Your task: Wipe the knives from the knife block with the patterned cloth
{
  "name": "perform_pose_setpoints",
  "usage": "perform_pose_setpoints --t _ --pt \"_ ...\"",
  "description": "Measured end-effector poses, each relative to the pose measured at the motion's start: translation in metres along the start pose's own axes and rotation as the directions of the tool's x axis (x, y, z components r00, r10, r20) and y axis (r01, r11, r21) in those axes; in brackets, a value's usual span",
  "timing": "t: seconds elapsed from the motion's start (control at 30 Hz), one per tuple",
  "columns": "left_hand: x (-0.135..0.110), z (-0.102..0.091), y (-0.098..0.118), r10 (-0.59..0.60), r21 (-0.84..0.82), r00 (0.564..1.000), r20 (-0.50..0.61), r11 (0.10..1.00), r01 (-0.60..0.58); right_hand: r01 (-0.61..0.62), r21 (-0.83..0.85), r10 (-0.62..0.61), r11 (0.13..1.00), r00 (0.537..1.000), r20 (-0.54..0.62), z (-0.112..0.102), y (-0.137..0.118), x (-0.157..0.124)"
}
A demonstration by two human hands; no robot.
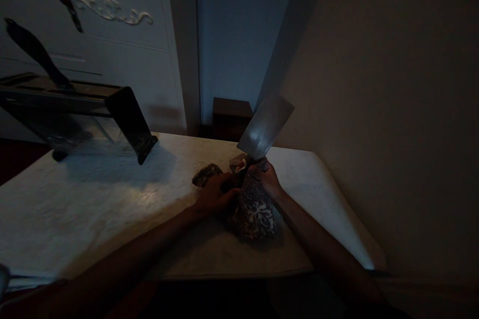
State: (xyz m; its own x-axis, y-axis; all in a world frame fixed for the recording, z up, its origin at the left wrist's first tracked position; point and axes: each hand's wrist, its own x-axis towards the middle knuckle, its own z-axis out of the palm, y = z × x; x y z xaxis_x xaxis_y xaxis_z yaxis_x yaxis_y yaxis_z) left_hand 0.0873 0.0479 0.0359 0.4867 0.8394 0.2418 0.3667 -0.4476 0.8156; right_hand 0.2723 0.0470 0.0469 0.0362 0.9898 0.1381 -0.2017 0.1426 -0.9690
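Observation:
A cleaver with a broad metal blade [266, 127] points up and to the right, beyond my hands. Its handle is hidden among the folds of a dark patterned cloth [256, 212], which hangs down to the table below my hands. My right hand [267, 178] is closed on the cloth close to the base of the blade. On the left side of the bundle, my left hand [217, 194] has its fingers curled against the cloth. Another patterned piece of fabric shows just beyond the left hand; I cannot tell whether it joins the rest.
A black-framed knife block [123, 114] with clear sides stands at the left, a black knife handle [37, 55] sticking out of its top. Everything rests on a pale marbled table [93, 214]. A wall [374, 109] runs along the right, and a brown box [232, 109] stands behind.

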Motion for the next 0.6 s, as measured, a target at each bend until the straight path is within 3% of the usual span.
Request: perform_pose_setpoints --t 0.1,0.23,0.33,0.5,0.6 --pt "-0.002 0.004 -0.003 0.017 0.053 1.0 -0.023 0.999 -0.015 -0.006 0.042 0.001 0.999 0.995 0.104 0.008 -0.005 -0.003" --pt "-0.004 0.011 -0.011 -0.003 0.093 0.995 -0.098 0.996 0.012 -0.035 0.045 0.027 0.998 0.987 0.161 0.016 -0.013 -0.009" --pt "-0.004 0.012 -0.014 -0.043 0.026 0.989 -0.143 0.999 0.047 -0.057 0.026 0.051 0.998 0.981 0.19 0.019 -0.014 -0.012" --pt "0.002 0.007 -0.007 -0.104 -0.135 0.991 -0.083 0.986 0.092 -0.086 0.014 0.082 0.996 0.979 0.189 0.02 -0.011 -0.014" --pt "0.005 0.005 -0.004 -0.141 -0.165 0.981 -0.132 0.979 0.118 -0.074 0.011 0.071 0.997 0.982 0.175 0.022 -0.011 -0.014"
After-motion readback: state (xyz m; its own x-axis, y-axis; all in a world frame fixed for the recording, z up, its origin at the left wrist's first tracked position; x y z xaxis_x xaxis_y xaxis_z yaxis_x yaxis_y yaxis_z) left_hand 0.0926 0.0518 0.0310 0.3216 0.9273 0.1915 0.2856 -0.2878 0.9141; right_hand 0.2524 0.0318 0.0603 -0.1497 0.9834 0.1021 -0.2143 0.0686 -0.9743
